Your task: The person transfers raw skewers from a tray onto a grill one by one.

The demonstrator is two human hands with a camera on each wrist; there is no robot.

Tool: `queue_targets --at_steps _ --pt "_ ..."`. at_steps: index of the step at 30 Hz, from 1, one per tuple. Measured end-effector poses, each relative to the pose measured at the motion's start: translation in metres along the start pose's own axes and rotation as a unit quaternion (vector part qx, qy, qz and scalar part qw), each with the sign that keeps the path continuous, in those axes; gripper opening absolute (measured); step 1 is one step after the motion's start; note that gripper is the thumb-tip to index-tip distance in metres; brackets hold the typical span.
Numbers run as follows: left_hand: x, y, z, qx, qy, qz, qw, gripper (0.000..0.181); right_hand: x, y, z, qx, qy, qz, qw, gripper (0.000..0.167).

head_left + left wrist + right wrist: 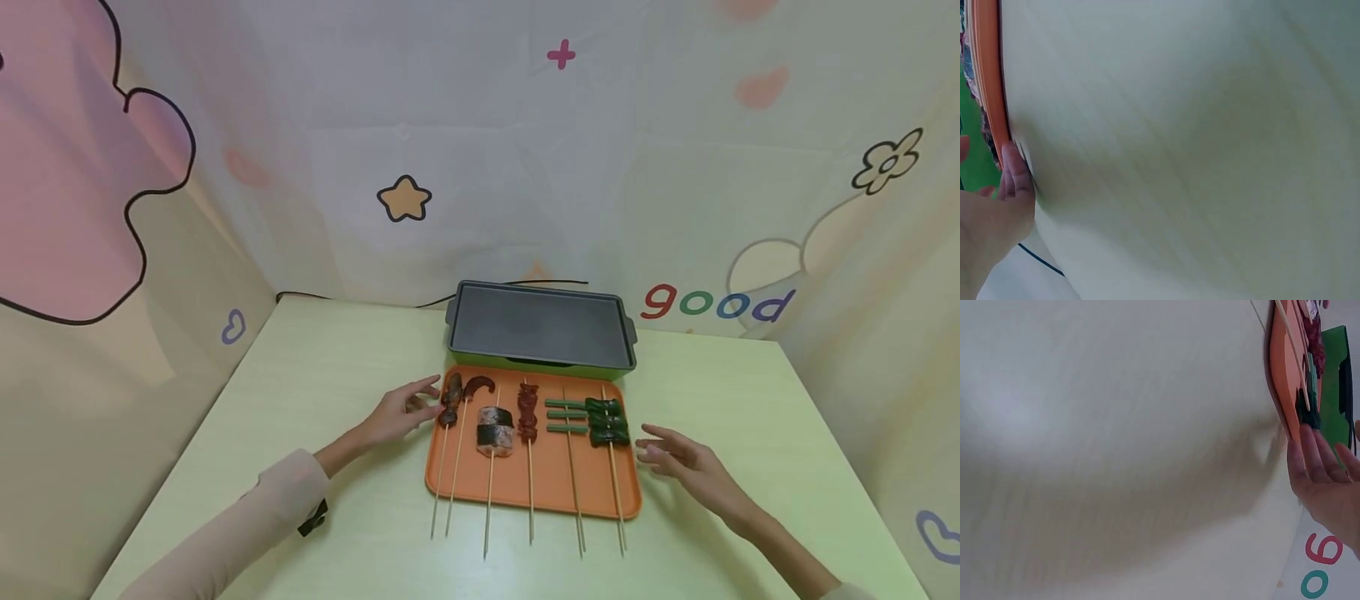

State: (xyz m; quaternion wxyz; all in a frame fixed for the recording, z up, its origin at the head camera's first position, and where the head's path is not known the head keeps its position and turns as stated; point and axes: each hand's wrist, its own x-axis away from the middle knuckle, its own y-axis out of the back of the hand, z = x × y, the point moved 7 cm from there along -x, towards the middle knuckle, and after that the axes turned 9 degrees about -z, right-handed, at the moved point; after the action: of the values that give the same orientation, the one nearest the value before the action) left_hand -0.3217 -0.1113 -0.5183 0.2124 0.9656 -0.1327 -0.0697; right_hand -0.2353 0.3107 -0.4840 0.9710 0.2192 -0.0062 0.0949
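Tray [551,492] on table [337,358], its rear edge just in front of the grill [540,325], which sits near the table's back edge. 6 food skewers [527,412] in 1 row across the tray; stick ends overhang its front edge. Left hand [401,412]: fingers loosely spread, fingertips against the tray's left edge, toward the rear corner. Right hand [690,471]: fingers extended, slightly parted, at the right edge; contact unclear.
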Motion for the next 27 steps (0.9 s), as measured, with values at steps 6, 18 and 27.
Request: queue_targets --at_steps 6,18,27 --pt "0.001 -0.005 0.006 0.040 0.051 0.017 0.9977 0.063 0.018 -0.014 -0.006 -0.068 -0.029 0.078 0.9942 0.052" --pt "-0.003 -0.007 0.009 0.038 0.070 0.039 0.9961 0.070 0.040 -0.038 -0.016 -0.147 -0.086 0.149 0.9740 0.050" --pt "0.000 -0.006 0.014 0.042 0.073 0.044 0.9954 0.072 0.050 -0.057 -0.026 -0.178 -0.147 0.153 0.9609 0.048"
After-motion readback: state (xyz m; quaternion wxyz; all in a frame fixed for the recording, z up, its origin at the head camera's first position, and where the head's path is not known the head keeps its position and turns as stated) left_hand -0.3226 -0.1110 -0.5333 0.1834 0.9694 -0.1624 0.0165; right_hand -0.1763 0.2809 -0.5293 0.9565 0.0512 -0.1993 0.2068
